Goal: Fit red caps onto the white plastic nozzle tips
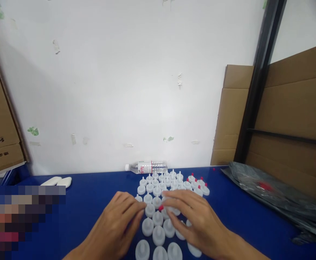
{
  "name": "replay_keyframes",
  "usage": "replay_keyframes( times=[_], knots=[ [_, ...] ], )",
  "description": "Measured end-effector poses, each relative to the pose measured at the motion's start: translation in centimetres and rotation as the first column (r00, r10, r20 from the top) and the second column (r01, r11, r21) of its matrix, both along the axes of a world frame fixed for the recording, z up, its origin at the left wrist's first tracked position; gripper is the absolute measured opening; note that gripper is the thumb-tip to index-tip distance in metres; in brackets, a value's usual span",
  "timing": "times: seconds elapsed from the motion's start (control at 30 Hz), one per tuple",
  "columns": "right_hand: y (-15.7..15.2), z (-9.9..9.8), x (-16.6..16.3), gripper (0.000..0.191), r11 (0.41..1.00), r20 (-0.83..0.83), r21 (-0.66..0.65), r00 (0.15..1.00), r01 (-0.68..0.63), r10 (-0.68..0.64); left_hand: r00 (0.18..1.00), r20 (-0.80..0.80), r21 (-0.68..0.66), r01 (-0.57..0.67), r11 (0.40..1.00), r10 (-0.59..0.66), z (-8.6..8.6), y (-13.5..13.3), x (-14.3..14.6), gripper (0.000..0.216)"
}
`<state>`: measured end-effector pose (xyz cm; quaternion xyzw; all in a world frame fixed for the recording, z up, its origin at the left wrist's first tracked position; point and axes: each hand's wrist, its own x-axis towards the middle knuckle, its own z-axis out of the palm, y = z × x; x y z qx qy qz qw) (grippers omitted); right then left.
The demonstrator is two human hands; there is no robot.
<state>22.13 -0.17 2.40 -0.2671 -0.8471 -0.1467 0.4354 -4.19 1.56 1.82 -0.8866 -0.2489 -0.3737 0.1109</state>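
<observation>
While both bare hands reach over a blue table (84, 206) in the head view, white caps (158, 235) with upright spouts stand between and beyond them, in a long cluster running toward the wall (136, 90). The left hand (120, 218) is at the cluster's left edge, its thumb and fingers drawn close together beside a cap; whether it pinches anything, I cannot tell. The right hand (198, 218) curves over caps on the other side, thumb and fingers slightly apart near a red tip (161, 208); its grip is likewise unclear, since the fingers partly hide the caps there. More red tips top caps at the cluster's far right. Behind the cluster, a clear bottle (147, 167) lies on its side. A dark plastic bag (244, 180) lies at the right.
</observation>
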Motion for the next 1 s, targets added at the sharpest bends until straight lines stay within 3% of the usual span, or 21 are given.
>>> replay_keyframes(
  times=[0.13,0.23,0.33,0.43,0.57,0.7,0.87,1.0],
  knots=[
    [1.9,0.4,2.5,0.011,0.993,-0.038,-0.041,0.993,0.111,-0.113,0.98,-0.028,-0.102,-0.197,0.975,0.195,0.3,1.9,-2.1,0.024],
    [2.9,0.8,4.3,0.008,0.964,-0.011,-0.081,0.966,0.255,-0.256,0.95,-0.062,-0.151,-0.313,0.938,0.307,-0.5,2.8,-3.1,0.034],
    [3.6,1.5,5.3,0.011,0.865,0.074,-0.223,0.893,0.449,-0.445,0.901,-0.048,-0.162,-0.433,0.887,0.431,-1.9,3.0,-3.2,0.046],
    [3.9,2.1,6.1,0.014,0.75,0.183,-0.347,0.824,0.564,-0.535,0.878,-0.07,-0.144,-0.479,0.866,0.473,-2.7,2.8,-3.1,0.053],
    [4.1,2.7,7.8,0.014,0.66,0.285,-0.447,0.795,0.604,-0.535,0.865,-0.125,-0.119,-0.499,0.859,0.485,-2.8,2.6,-3.1,0.057],
    [3.9,2.9,9.9,0.009,0.576,0.404,-0.552,0.798,0.603,-0.448,0.865,-0.122,-0.099,-0.499,0.861,0.487,-2.6,2.9,-3.3,0.062],
    [4.0,2.6,10.7,0.007,0.496,0.459,-0.632,0.803,0.596,-0.381,0.925,-0.119,-0.106,-0.373,0.922,0.361,-1.8,3.4,-3.3,0.024],
    [4.4,2.5,10.5,0.006,0.473,0.446,-0.66,0.811,0.583,-0.378,0.939,-0.144,-0.144,-0.331,0.933,0.311,-1.6,3.4,-3.0,0.018]
  ],
)
